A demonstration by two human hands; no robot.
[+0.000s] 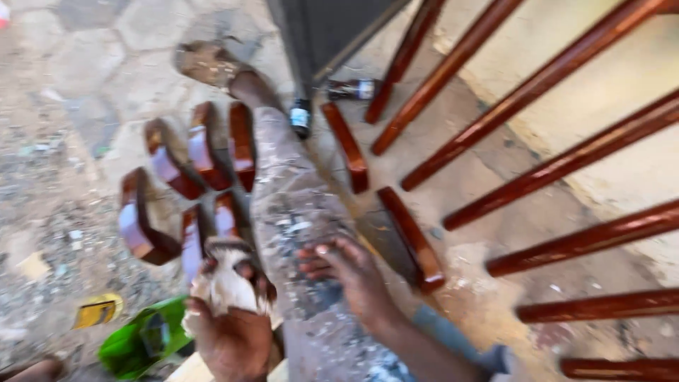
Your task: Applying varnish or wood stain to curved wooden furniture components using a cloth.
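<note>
A row of long varnished red-brown wooden poles (537, 85) leans against a pale wall (622, 78) from twelve o'clock round to four o'clock, their lower ends resting on the dusty paved ground (78, 85). Below them, running from the middle of the view up toward twelve o'clock, stretches the person's own leg in paint-spattered trousers (297, 205), ending in a dusty sandalled foot (209, 65) at about eleven o'clock.

To the leg's nine-o'clock side stands a cluster of short curved varnished wood pieces (205, 148), glossy and set on edge close together; two more flat varnished pieces (410, 237) lie on the ground at the leg's two-o'clock side. A dark panel edge (318, 28) rises at twelve o'clock, with two small dark bottles (350, 89) at its foot.

At about seven o'clock a bright green plastic container (141, 343) lies on the ground, and just beyond it at eight o'clock a small yellow tin (99, 310).

The left hand (230, 339), at six o'clock, is closed around a stained whitish cloth wad (226, 283), which bulges above the fist and sits just beside the nearest curved piece. The right hand (350, 272), just right of centre, rests with fingers spread loosely on the trouser leg, holding nothing. The view is motion-blurred, so finer detail cannot be told.
</note>
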